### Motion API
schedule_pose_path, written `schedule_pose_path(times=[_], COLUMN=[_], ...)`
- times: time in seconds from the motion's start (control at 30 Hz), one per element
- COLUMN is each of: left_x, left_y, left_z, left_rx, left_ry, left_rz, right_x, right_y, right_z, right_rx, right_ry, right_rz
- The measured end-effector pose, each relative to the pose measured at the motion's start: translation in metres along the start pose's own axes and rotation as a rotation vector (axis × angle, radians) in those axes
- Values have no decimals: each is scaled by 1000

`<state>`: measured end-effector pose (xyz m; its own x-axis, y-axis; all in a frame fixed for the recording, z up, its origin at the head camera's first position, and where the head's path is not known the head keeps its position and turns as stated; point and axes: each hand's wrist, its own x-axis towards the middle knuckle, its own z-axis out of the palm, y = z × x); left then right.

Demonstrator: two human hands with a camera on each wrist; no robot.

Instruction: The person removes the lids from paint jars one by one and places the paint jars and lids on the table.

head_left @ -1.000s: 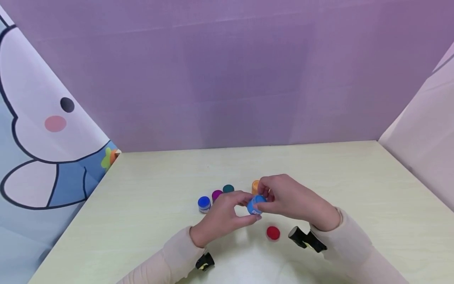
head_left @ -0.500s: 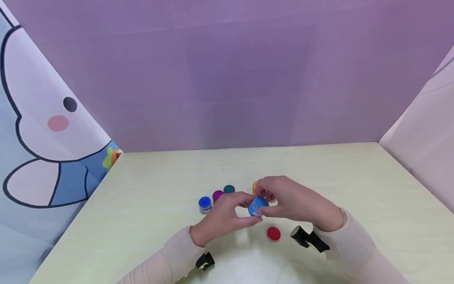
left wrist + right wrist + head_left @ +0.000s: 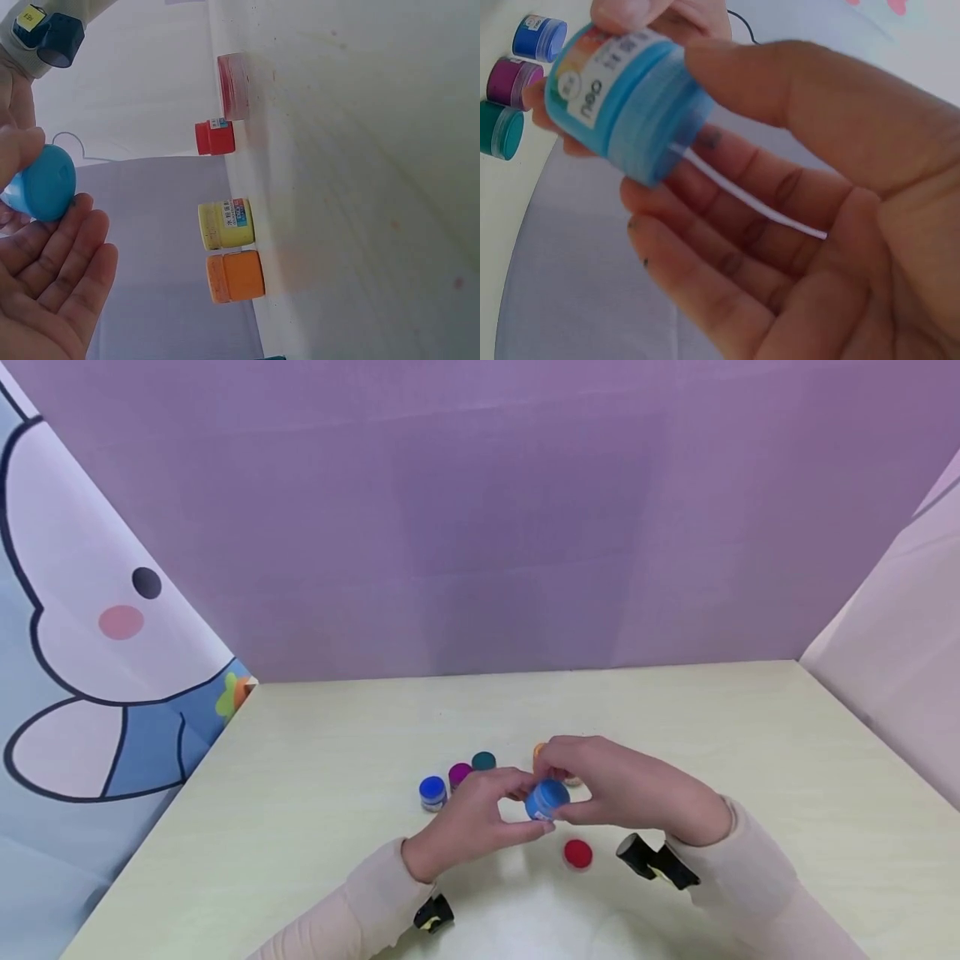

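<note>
A light blue paint jar [image 3: 547,798] is held above the table between both hands. My left hand [image 3: 480,814] pinches its body, thumb on one side and fingers on the other. My right hand [image 3: 618,781] pinches the lid end between thumb and fingers. In the right wrist view the jar [image 3: 615,94] lies tilted, its printed label visible on the body. A thin white strip [image 3: 754,196] runs from the lid across the right palm. The left wrist view shows the jar's rounded light blue end [image 3: 52,184].
Left of the hands stand blue [image 3: 432,793], purple [image 3: 459,774] and teal [image 3: 483,761] jars. A red-topped one [image 3: 577,853] is nearer. Orange [image 3: 236,276], yellow [image 3: 226,223] and red [image 3: 214,137] jars stand in the left wrist view. A purple backdrop [image 3: 525,527] rises behind the table.
The light blue jar has tipped so its top faces the head camera more. My right hand has shifted slightly right and down; my left hand has hardly moved.
</note>
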<state>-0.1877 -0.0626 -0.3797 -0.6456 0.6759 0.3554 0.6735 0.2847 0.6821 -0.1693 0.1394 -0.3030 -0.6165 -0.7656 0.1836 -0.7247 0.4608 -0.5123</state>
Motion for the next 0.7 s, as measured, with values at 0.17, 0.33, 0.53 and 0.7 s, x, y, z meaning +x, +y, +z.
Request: schedule_pose_path(times=[0.17,0.33,0.53,0.7], left_x=[0,0,1,1], left_y=[-2,-3,-2,-1], left_z=[1,2,1,0], left_rx=[-4,-8,-3,10], left_ry=[-19,-18,8,23], left_rz=[-9,-4,24,23], right_x=[-1,-2,1,2], right_y=[3,3,2,1], right_z=[0,-1,-1,1], right_rx=[18,22,4,5], right_ry=[-32,-36,30,94], right_rz=[-44,-36,24,121])
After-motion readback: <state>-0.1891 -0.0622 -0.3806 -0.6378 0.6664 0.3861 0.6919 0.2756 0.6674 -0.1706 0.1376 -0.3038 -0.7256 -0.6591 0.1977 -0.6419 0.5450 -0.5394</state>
